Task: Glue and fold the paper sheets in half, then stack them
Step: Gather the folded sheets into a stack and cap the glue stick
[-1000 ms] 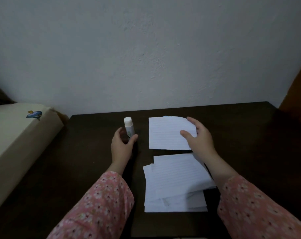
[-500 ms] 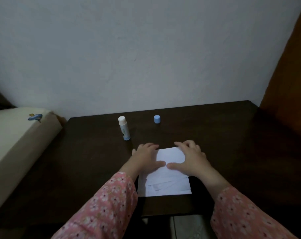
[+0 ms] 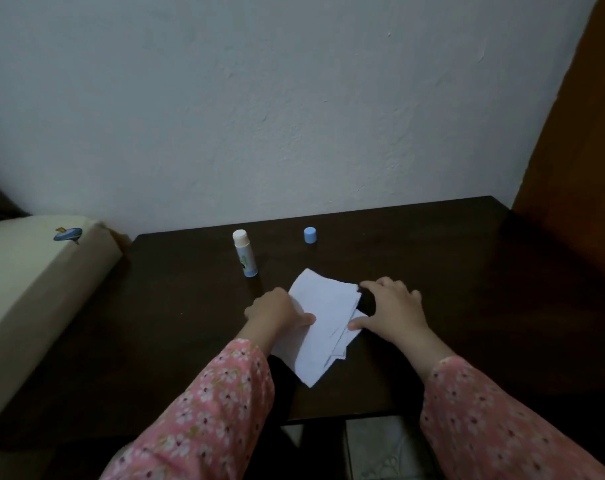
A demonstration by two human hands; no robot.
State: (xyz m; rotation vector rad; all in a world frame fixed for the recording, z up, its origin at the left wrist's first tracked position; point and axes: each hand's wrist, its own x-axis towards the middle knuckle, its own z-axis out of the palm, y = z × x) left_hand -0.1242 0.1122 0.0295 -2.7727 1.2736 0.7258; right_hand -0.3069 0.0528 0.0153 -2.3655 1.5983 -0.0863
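Note:
A stack of white folded paper sheets (image 3: pixel 323 323) lies turned diagonally on the dark table (image 3: pixel 467 306), near its front edge. My left hand (image 3: pixel 277 311) holds the stack's left edge, thumb on top of the paper. At the right edge, my right hand (image 3: pixel 394 308) is arched over the table, its thumb and forefinger tips touching the stack. An uncapped glue stick (image 3: pixel 244 252) stands upright behind the paper to the left. Its blue cap (image 3: pixel 310 235) sits apart near the wall.
A beige padded block (image 3: pixel 34 289) with a small blue sticker butts against the table's left side. A brown wooden panel (image 3: pixel 571 133) rises at the right. The wall runs directly behind the table. Tiled floor (image 3: pixel 380 452) shows below the front edge.
The paper stack has been turned from square to diagonal on the table. Both hands shifted from pressing on top of it to its left and right edges. The glue stick stands released.

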